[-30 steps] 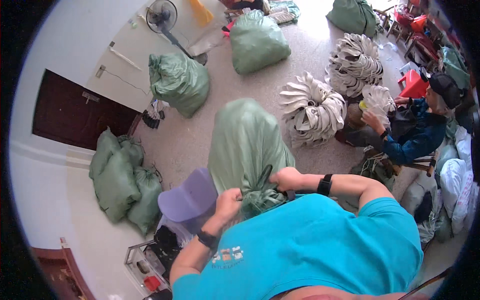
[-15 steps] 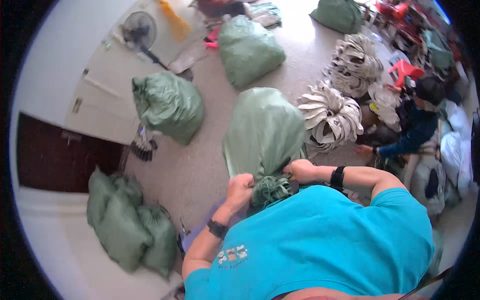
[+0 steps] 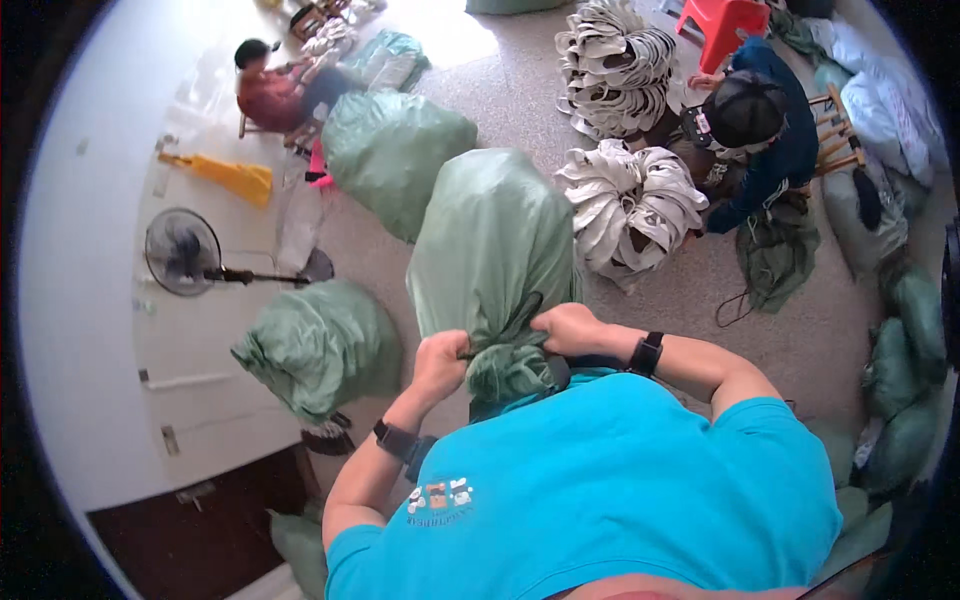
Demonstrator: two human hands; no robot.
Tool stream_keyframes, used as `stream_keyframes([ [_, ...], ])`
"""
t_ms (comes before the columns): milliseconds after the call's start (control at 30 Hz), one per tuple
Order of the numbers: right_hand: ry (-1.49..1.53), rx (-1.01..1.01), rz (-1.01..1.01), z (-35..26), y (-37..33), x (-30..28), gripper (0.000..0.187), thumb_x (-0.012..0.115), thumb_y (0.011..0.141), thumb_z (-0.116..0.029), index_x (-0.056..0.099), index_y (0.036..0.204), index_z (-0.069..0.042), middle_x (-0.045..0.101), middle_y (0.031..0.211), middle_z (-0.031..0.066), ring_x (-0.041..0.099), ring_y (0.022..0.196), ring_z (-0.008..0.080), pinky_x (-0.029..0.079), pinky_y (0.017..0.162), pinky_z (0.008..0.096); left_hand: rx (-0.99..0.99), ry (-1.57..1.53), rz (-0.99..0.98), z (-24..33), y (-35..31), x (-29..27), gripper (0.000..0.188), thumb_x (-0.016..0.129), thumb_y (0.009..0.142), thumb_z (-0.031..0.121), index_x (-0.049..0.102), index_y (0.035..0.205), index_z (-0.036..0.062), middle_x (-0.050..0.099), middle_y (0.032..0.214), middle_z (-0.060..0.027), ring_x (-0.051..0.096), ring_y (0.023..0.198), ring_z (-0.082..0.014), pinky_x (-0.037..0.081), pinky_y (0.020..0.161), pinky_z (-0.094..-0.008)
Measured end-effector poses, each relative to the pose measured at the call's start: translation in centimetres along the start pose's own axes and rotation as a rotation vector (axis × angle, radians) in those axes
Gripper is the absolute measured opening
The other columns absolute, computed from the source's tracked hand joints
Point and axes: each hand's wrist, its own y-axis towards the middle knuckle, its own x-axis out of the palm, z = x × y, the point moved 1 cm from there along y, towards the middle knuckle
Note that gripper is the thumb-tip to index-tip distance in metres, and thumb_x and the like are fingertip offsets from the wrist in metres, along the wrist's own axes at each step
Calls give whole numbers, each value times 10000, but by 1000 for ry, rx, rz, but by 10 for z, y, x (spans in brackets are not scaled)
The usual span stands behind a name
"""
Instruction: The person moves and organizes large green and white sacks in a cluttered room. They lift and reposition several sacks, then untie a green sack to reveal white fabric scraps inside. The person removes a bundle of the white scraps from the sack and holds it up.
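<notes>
A full green woven sack (image 3: 490, 225) stands in front of me, its gathered neck (image 3: 510, 370) bunched close to my chest. My left hand (image 3: 440, 362) is closed in a fist at the left of the neck, gripping the sack's material. On the other side my right hand (image 3: 568, 330) is closed too, thumb and fingers pinched on the cloth just beside a dark strip (image 3: 524, 312). Whether a cord runs between the fists cannot be made out. Both wrists wear black bands.
Stacks of pale curved pieces (image 3: 632, 212) stand right of the sack, beside a seated person in dark blue (image 3: 770, 140). Another seated person in red (image 3: 270, 100) is at far left. Green sacks (image 3: 320, 345) stand left and behind. A fan (image 3: 183, 252) and a red stool (image 3: 722, 28) are around.
My view has swung, so the surroundings sit differently and the person in red now shows. Both hands stay at the sack's neck, whose bunched end looks smoother and less frayed.
</notes>
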Motion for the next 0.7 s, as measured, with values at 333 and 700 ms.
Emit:
stream_keyframes([
  [333,97,243,212,17,176,-42,209,586,690,-164,634,867,-64,631,834,194,609,835,386,463,699,479,183,-69,-77,-135,200,-79,304,698,673,190,443,654,25,455,620,-155,478,594,-310,375,532,-391],
  [700,102,562,274,-36,330,-115,222,568,680,-160,611,881,-76,632,833,163,603,828,375,451,712,473,572,-264,-128,-245,371,-184,261,680,665,193,468,658,41,501,645,-158,516,640,-356,376,538,-421],
])
